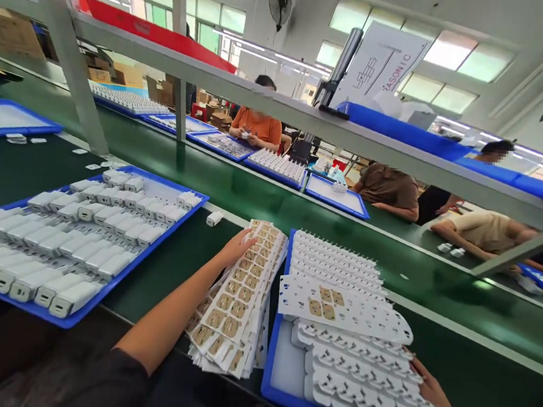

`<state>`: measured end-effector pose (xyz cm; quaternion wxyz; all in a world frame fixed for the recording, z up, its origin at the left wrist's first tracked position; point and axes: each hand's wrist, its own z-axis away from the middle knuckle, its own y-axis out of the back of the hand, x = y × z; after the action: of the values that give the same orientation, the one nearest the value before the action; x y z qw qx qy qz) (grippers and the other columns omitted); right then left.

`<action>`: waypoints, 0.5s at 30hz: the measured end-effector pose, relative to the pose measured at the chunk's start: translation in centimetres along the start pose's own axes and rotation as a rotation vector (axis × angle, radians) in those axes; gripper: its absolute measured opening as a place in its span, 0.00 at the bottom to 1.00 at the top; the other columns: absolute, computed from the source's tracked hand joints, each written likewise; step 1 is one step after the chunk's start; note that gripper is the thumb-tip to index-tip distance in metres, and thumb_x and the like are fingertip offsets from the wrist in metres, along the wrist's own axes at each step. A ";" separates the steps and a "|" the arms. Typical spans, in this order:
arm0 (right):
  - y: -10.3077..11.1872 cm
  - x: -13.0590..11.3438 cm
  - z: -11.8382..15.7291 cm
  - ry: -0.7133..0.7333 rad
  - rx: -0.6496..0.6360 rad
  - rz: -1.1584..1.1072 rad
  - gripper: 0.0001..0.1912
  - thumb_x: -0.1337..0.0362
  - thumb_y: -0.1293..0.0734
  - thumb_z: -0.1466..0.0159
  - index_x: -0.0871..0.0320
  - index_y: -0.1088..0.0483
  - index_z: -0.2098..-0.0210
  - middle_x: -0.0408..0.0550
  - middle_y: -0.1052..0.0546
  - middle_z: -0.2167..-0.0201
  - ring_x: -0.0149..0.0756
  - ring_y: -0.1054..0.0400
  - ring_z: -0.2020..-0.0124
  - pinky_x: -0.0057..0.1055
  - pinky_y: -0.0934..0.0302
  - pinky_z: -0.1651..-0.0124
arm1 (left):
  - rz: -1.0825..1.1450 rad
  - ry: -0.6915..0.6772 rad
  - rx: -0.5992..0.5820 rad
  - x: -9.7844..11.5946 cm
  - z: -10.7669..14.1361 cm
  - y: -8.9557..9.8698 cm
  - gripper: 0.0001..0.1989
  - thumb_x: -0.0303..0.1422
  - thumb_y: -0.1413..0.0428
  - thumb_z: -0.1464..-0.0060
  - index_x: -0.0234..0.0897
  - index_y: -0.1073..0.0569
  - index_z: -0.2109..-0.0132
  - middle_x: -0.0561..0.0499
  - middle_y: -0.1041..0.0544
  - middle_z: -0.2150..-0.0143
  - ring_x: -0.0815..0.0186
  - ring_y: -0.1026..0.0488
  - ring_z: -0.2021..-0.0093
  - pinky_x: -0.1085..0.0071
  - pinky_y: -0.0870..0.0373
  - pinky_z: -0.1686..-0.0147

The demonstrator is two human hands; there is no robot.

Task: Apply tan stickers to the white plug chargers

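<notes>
My left hand (238,249) rests on the upper left part of a stack of white sheets (244,284) with tan stickers, its fingers partly seen and one lying out over the top sheet. To the right, a blue-rimmed tray (272,357) holds rows of white plug parts (365,372). Across those rows lies a mostly bare white sheet (347,310) with several tan stickers near its middle. My right hand (427,382) is at the right side of the tray, beside the plug parts; its fingertips are hidden behind them.
On the left stands a blue tray (138,267) of white chargers (65,299). A single charger (214,218) lies near the stack. A metal shelf rail (281,105) crosses above the green conveyor (235,184). People sit beyond it, one in an orange shirt (264,128).
</notes>
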<state>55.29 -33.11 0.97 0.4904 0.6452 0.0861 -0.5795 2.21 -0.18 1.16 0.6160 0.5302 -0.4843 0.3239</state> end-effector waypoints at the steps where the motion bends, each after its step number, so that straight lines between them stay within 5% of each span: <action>1: 0.0 -0.3 0.3 0.005 0.006 0.013 0.43 0.48 0.29 0.64 0.57 0.24 0.49 0.66 0.19 0.49 0.68 0.30 0.39 0.47 0.31 0.41 | 0.024 0.004 -0.007 -0.1 -0.1 0.0 0.35 0.54 0.48 0.39 0.42 0.37 0.31 0.43 0.35 0.28 0.50 0.38 0.29 0.59 0.40 0.32; 7: -0.7 -1.2 1.9 0.042 -0.047 -0.007 0.36 0.48 0.28 0.58 0.57 0.22 0.51 0.62 0.18 0.49 0.62 0.26 0.42 0.43 0.30 0.44 | 0.118 0.041 -0.020 -1.0 -0.4 -0.1 0.37 0.56 0.47 0.40 0.41 0.38 0.31 0.41 0.38 0.27 0.48 0.41 0.28 0.56 0.41 0.32; 15: -5.0 -2.6 4.9 0.072 -0.041 -0.008 0.38 0.46 0.31 0.48 0.59 0.25 0.43 0.58 0.21 0.43 0.56 0.30 0.37 0.42 0.34 0.39 | 0.131 0.000 -0.044 -0.8 -0.7 -0.4 0.37 0.55 0.47 0.39 0.42 0.39 0.30 0.41 0.35 0.29 0.46 0.38 0.29 0.56 0.36 0.35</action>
<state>47.85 -32.95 1.25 0.4978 0.6552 0.1180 -0.5558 2.52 0.49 0.33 0.6049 0.4838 -0.5249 0.3529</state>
